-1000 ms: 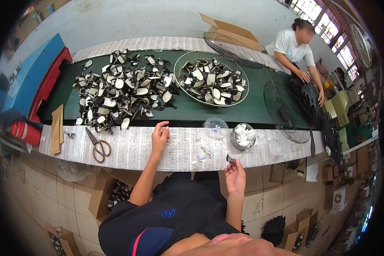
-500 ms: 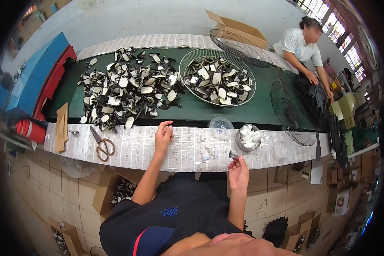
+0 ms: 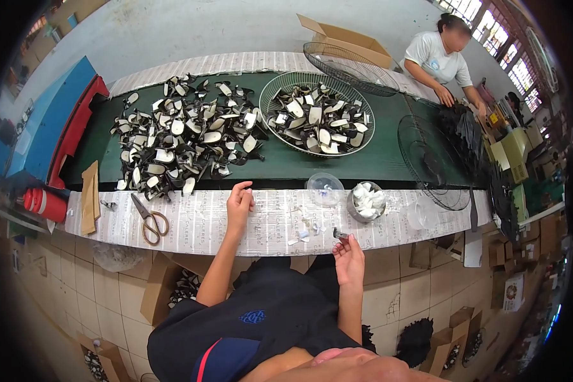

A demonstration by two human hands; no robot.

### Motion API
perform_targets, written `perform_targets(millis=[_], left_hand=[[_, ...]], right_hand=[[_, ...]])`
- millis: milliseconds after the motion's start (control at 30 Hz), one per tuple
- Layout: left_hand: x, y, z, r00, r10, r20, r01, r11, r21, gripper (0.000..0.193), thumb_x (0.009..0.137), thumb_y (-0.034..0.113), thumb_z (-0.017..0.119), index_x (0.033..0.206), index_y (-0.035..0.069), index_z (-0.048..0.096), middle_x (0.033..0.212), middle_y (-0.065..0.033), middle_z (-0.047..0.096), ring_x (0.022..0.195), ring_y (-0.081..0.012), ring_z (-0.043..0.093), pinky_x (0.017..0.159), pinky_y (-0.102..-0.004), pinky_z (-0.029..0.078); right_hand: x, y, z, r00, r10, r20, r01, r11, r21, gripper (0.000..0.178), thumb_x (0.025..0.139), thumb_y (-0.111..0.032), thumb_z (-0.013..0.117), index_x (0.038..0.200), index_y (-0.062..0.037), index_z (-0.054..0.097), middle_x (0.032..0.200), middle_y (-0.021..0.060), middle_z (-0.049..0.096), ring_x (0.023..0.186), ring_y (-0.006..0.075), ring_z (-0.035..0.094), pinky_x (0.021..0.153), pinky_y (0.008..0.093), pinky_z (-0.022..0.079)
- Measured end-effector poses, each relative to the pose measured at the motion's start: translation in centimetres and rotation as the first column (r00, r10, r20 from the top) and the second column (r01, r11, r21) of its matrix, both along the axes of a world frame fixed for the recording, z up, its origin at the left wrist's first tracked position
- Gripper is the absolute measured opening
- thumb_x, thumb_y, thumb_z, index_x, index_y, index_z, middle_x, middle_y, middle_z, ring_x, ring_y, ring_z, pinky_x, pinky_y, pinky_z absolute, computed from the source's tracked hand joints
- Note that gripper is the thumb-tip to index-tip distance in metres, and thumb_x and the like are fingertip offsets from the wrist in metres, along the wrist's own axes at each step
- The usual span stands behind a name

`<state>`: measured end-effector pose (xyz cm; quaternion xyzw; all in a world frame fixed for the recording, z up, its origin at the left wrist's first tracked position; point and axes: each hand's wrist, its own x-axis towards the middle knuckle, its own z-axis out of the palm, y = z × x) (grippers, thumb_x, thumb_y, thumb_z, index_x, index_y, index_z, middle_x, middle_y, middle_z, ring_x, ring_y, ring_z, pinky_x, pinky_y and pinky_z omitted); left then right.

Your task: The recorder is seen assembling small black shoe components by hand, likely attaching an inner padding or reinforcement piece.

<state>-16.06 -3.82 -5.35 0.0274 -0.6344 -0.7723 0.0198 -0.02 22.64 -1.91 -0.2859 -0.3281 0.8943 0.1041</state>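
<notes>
My right hand (image 3: 349,260) is raised at the table's near edge, its thumb and fingers closed on a small dark piece (image 3: 340,234) with a metallic glint; its exact kind is too small to make out. Further left, my left hand (image 3: 240,202) hovers over the paper-covered strip (image 3: 270,219), fingers loosely bent and apart, with nothing visible in them. Between the hands and beyond lie small white and bluish scraps (image 3: 304,234). A round metal tin (image 3: 353,213) of white wads (image 3: 369,198) and a clear plastic dish (image 3: 325,190) stand just past my right hand.
Black pieces with cream oval pads (image 3: 178,127) are heaped on the green belt (image 3: 235,173); more fill a wire basket (image 3: 277,137). Scissors (image 3: 149,223), cardboard strips (image 3: 90,200) and a red jug (image 3: 46,205) lie left. At far right, a co-worker (image 3: 436,60) handles black material (image 3: 461,137).
My right hand has shifted slightly left with the small dark piece still in its fingers. My left hand holds nearly the same place. The whole view has moved a little.
</notes>
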Motion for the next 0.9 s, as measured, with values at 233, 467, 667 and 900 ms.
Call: perform_targets(millis=[233, 467, 667, 900], left_hand=[[0.07, 0.12, -0.17, 1.000, -0.011, 0.016, 0.011, 1.000, -0.019, 0.021, 0.092, 0.013, 0.052, 0.111, 0.005, 0.056, 0.066, 0.0037, 0.048, 0.057, -0.0035, 0.042, 0.052, -0.0180, 0.035], [0.20, 0.03, -0.32, 1.000, -0.009, 0.015, 0.009, 1.000, 0.005, 0.021, 0.093, 0.014, 0.052, 0.112, 0.006, 0.057, 0.065, 0.0035, 0.049, 0.056, -0.0035, 0.042, 0.051, -0.0174, 0.034], [0.01, 0.13, -0.27, 1.000, 0.000, -0.004, 0.000, 1.000, 0.010, 0.021, 0.093, 0.015, 0.053, 0.111, 0.006, 0.057, 0.065, 0.0036, 0.049, 0.055, -0.0033, 0.042, 0.049, -0.0170, 0.033], [0.21, -0.46, -0.81, 1.000, 0.022, -0.010, -0.021, 0.999, 0.046, 0.021, 0.093, 0.017, 0.053, 0.111, 0.007, 0.057, 0.065, 0.0030, 0.050, 0.054, -0.0035, 0.042, 0.048, -0.0168, 0.033]], right_hand=[[-0.19, -0.42, -0.01, 0.999, -0.027, 0.030, 0.027, 0.999, -0.019, 0.017, 0.090, -0.021, 0.062, 0.096, -0.0048, 0.061, 0.088, 0.0048, 0.062, 0.078, 0.0144, 0.056, 0.072, 0.0280, 0.047], [0.11, -0.06, -0.27, 0.999, -0.031, 0.013, 0.031, 0.999, -0.014, 0.016, 0.090, -0.020, 0.062, 0.095, -0.0048, 0.061, 0.088, 0.0050, 0.062, 0.078, 0.0147, 0.056, 0.072, 0.0285, 0.047], [0.16, -0.49, -0.13, 1.000, -0.018, -0.020, 0.018, 1.000, -0.004, 0.016, 0.090, -0.020, 0.063, 0.095, -0.0051, 0.061, 0.088, 0.0053, 0.062, 0.078, 0.0147, 0.056, 0.073, 0.0281, 0.048], [0.46, -0.64, 0.34, 0.999, 0.033, -0.038, -0.032, 0.999, 0.021, 0.016, 0.090, -0.020, 0.063, 0.094, -0.0051, 0.061, 0.088, 0.0052, 0.062, 0.079, 0.0149, 0.057, 0.073, 0.0281, 0.048]])
